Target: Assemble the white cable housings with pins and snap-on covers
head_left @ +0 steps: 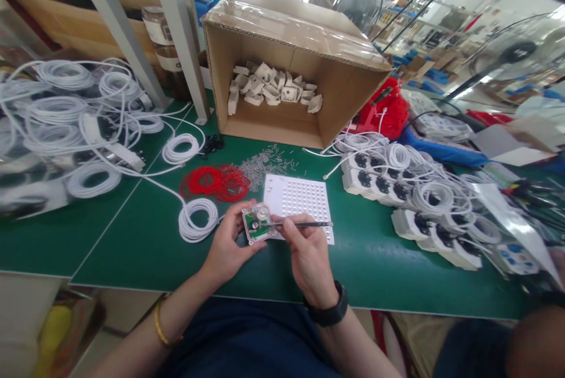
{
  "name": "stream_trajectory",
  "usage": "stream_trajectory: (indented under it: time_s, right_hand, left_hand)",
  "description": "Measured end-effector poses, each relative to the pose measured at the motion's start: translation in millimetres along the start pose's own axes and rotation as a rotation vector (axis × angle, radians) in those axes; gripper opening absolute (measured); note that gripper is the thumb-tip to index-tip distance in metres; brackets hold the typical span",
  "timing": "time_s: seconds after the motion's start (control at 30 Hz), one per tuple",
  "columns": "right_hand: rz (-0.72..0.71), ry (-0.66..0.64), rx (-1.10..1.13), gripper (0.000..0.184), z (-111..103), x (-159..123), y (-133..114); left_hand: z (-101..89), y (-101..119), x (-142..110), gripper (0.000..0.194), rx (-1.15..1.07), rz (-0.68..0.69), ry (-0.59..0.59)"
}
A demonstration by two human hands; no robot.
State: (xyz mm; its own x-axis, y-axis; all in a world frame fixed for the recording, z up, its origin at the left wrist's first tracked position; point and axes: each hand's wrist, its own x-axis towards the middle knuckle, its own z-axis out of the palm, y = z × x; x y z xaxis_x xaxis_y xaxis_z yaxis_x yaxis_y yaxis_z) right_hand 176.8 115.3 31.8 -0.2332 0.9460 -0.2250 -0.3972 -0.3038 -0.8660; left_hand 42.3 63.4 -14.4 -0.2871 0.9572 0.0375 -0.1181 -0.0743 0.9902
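My left hand grips a small square white module with a green circuit board and a round metal part showing in its open face. My right hand pinches a thin dark tool like a pen, its tip touching the module's board. Both hands hover just above the green table, near its front edge. Behind the module lies a white perforated tray. A white cable coil rests left of my left hand.
A cardboard box on its side holds several white plastic parts. Red wire loops and loose screws lie behind the tray. Finished white modules with coiled cables pile at the right. Many cable coils cover the left.
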Motion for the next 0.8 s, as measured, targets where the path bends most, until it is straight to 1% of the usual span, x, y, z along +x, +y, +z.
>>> stream_trajectory:
  time_s: [0.4,0.8]
  right_hand:
    - [0.009,0.008,0.043,0.021,0.3,0.8,1.4]
    - [-0.007,0.004,0.05,0.02,2.4,-1.5,-1.6]
  left_hand:
    - [0.8,6.1,1.9,0.064,0.011,-0.03,0.012]
    - [-0.5,0.8,1.4,0.064,0.034,0.011,0.005]
